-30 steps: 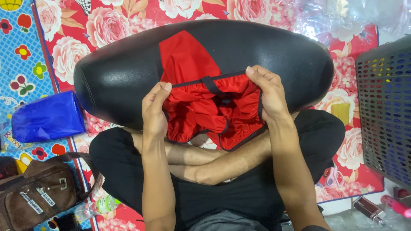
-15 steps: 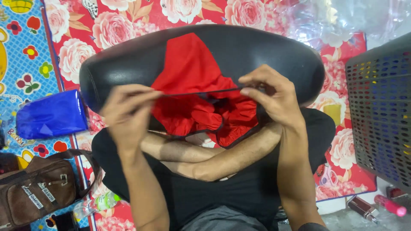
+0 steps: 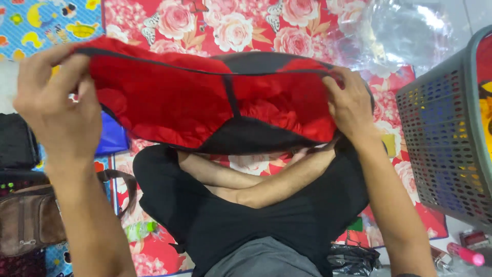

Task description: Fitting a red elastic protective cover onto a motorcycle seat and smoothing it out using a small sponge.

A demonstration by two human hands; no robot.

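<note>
Head view: a rose-printed floor mat (image 3: 246,25) is spread beyond both grips, with a grey perforated basket (image 3: 446,138) outside the right grip. A red garment with black trim (image 3: 205,100) is held up, stretched between them, long axis running left to right, waistband uppermost. Left hand (image 3: 59,110) and right hand (image 3: 351,105) are each pinched shut on an end. Spreading looks done; no fold is yet made.

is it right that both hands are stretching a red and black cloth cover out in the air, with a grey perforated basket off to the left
Not quite: the grey perforated basket stands to the right, not the left, as the head view shows. The rest holds: the left hand and right hand stretch the red and black cloth cover out in the air.
</note>
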